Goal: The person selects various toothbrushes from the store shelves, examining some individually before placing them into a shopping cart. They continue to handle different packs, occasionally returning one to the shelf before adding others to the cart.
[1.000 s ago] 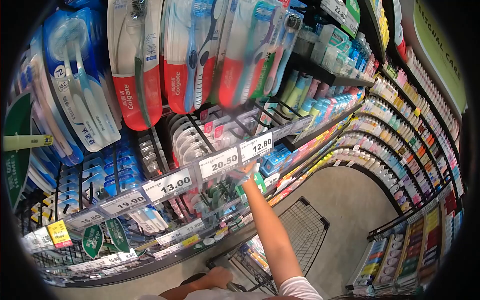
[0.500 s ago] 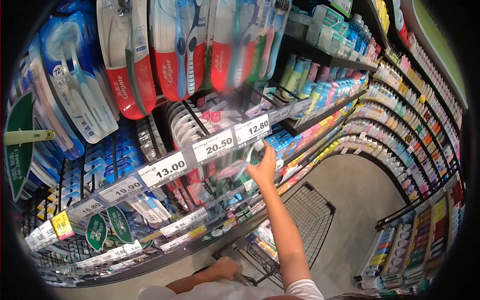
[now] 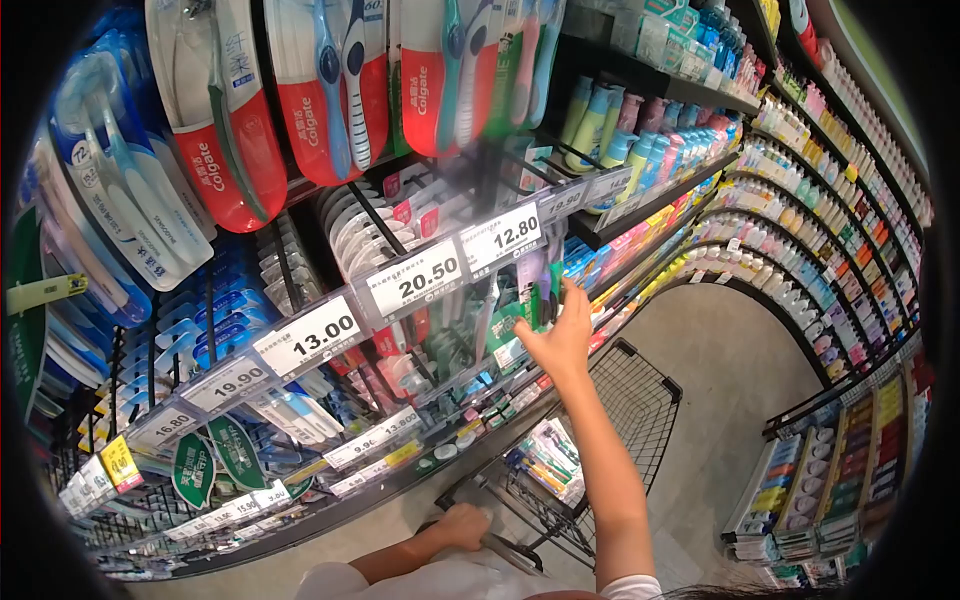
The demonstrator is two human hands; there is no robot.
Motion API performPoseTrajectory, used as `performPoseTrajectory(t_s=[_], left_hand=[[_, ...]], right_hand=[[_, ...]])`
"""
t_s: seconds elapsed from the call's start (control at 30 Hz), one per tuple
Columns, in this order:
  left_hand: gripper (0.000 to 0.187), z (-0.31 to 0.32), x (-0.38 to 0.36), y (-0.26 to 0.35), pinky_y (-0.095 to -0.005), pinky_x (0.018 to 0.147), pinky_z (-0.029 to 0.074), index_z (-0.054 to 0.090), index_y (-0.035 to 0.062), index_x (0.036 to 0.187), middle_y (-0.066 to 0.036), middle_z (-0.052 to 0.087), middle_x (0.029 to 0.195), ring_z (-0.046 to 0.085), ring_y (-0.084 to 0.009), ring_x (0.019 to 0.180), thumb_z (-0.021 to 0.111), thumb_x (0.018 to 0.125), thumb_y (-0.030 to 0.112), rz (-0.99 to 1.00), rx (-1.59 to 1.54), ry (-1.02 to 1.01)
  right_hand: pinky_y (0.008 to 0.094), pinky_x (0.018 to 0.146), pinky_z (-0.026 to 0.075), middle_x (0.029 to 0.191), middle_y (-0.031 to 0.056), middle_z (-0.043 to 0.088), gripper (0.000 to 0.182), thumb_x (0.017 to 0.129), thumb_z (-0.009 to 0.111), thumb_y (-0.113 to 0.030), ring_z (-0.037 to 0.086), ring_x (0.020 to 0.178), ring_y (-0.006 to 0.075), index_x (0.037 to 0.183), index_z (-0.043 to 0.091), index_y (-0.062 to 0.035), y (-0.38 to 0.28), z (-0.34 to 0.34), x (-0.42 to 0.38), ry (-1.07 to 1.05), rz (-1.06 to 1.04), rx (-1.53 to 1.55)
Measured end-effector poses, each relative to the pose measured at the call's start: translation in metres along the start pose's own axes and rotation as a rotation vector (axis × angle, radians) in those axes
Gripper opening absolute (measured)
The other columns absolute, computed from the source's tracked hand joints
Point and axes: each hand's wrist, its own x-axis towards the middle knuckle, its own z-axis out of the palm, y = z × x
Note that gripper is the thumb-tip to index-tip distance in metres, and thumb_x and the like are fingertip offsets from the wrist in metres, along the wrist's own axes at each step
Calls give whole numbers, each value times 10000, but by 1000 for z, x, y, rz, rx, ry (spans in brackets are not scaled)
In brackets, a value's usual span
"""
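My right hand is raised at the shelf below the 12.80 price tag. Its thumb and fingers are apart beside the lower end of a green and purple toothbrush package; whether they touch it is unclear. Left of the thumb is a green card. Low in the view, my left hand is closed round the handle of a wire shopping cart. Packaged toothbrushes lie in the cart.
Large red Colgate packages hang at the top, close to the camera. Bottles stand on a shelf at the upper right. A curved product shelf runs along the right, and another display stands lower right.
My right hand has moved right and slightly down, and its thumb and fingers are now wider apart. The blurred package with a white part is no longer seen at it. The view has shifted slightly.
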Motion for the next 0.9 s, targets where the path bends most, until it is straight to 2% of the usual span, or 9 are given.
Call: performPoseTrajectory(t_s=[0.1,0.23,0.27,0.33,0.5,0.6,0.7,0.83,0.9], left_hand=[[219,8,5,-2,-432,592,506,662,61,684,-150,637,664,637,-336,662,647,567,246,-44,1,-71],[218,7,4,0,-435,586,502,660,63,688,-149,634,662,638,-334,668,647,562,241,-61,-25,-70],[219,8,5,-1,-436,585,502,660,65,690,-148,634,663,637,-334,670,646,561,240,-58,-25,-74],[226,8,4,-1,-439,584,502,662,70,706,-139,634,669,637,-330,676,645,559,240,-46,-22,-75],[252,33,7,-11,-436,618,518,670,74,732,-122,648,705,646,-310,710,637,573,267,-12,23,-161],[261,5,8,1,-427,652,520,674,85,754,-108,657,745,650,-292,745,644,578,274,-54,22,-311],[223,25,4,-7,-389,661,507,645,116,710,-73,641,721,641,-257,727,651,559,281,-24,12,-246],[214,16,5,-4,-388,641,495,627,117,692,-55,620,692,628,-248,703,663,559,280,-53,-24,-296],[213,17,4,-4,-385,632,489,618,115,684,-49,607,677,621,-246,685,669,559,280,-67,-29,-357]], right_hand=[[403,826,437,996,174,519,722,554,755,-183,524,948,328,1177,444,8,2,-10,-7,-35,35,-57],[407,843,427,1004,169,522,703,569,745,-185,518,954,338,1186,455,-12,19,-24,-30,-65,108,-71],[442,850,416,1003,197,500,735,577,725,-242,482,974,366,1201,426,6,30,-28,-43,-98,148,-64],[445,865,410,1021,202,499,722,579,717,-229,480,982,374,1207,435,-10,59,-36,-75,-78,187,-88],[453,868,407,1047,203,504,737,558,748,-227,481,998,395,1190,450,10,188,-57,-200,-35,540,-283],[471,871,411,1072,224,514,757,582,767,-272,485,1014,411,1208,439,0,260,-71,-298,-59,707,-476],[458,883,423,1092,207,511,753,579,785,-331,486,1031,391,1176,434,-35,298,-75,-367,-283,1066,-633],[429,942,403,1147,186,499,725,587,798,-284,469,1088,371,1178,441,-62,339,-65,-438,-565,1247,-720],[425,919,451,1176,166,467,714,610,800,-269,442,1122,358,1182,423,-66,354,-48,-461,-672,1205,-755]])
